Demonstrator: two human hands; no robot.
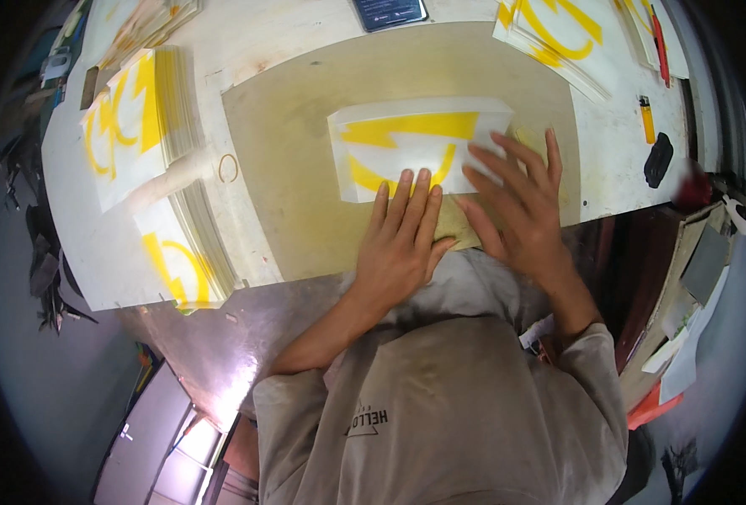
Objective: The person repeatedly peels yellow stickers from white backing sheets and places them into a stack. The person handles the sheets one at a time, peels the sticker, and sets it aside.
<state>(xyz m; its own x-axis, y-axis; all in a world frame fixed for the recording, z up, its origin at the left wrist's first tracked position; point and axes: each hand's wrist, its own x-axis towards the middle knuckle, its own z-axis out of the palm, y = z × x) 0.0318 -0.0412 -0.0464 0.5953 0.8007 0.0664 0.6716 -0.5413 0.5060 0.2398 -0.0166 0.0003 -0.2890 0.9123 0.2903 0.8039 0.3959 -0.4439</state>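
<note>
A white sheet [408, 152] with yellow printed shapes and pale, translucent-looking edges lies on a tan mat [289, 185] in front of me. My left hand [400, 244] lies flat, its fingertips resting on the sheet's near edge and its fingers stretched out. My right hand [520, 206] is spread over the sheet's right end, slightly blurred, with nothing seen in it. Whether its fingertips touch the sheet I cannot tell. A yellowish patch of the mat shows between the two hands.
Stacks of similar yellow-and-white sheets stand at the left [141, 114], near left [189, 252] and far right [549, 38]. A phone [390, 13] lies at the back. On the right are a red pen [660, 46], a yellow lighter [647, 120] and a black object [659, 160]. A rubber band [228, 168] lies left of the mat.
</note>
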